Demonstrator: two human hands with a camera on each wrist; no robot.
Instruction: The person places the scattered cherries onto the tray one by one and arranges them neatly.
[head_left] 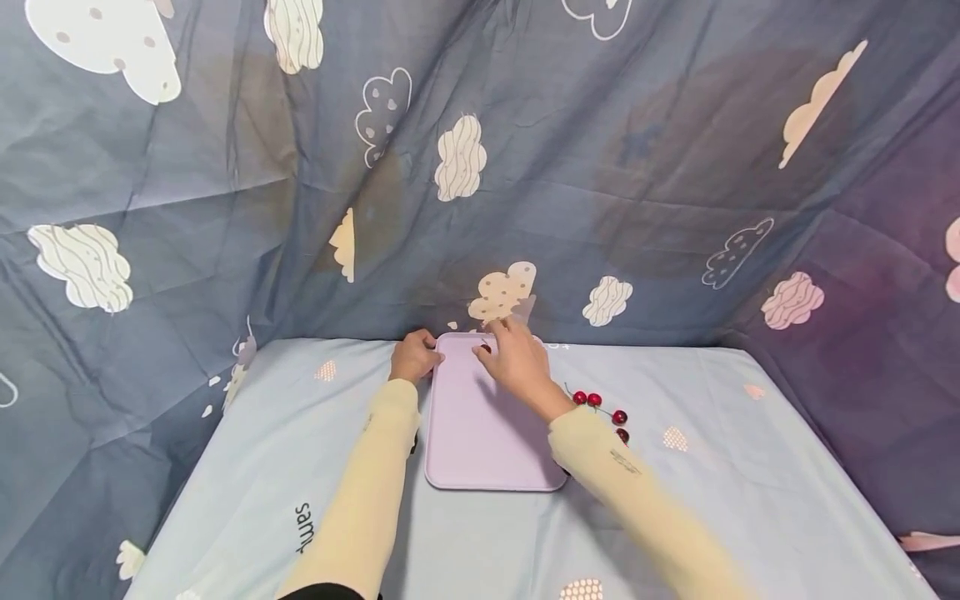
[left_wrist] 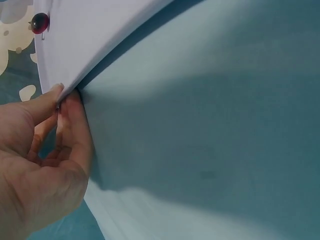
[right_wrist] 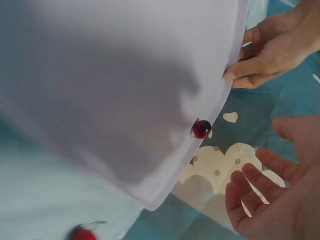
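Observation:
A pale lilac rectangular tray (head_left: 487, 425) lies on the light blue cloth. My left hand (head_left: 414, 357) pinches its far left corner, thumb over the rim and fingers beneath, as the left wrist view shows. One dark red cherry (right_wrist: 202, 129) with a short stem rests inside the tray along the far rim. Just beside that cherry, over the tray's far right part in the head view, is my right hand (head_left: 519, 360). Its fingers are spread and loosely bent, and nothing is between them in the right wrist view (right_wrist: 280, 185).
To the right of the tray several red cherries (head_left: 594, 400) with stems lie on the cloth (head_left: 712, 500), partly beside the right forearm. A dark blue cloud-patterned curtain (head_left: 540, 208) rises right behind the tray's far edge and along both sides.

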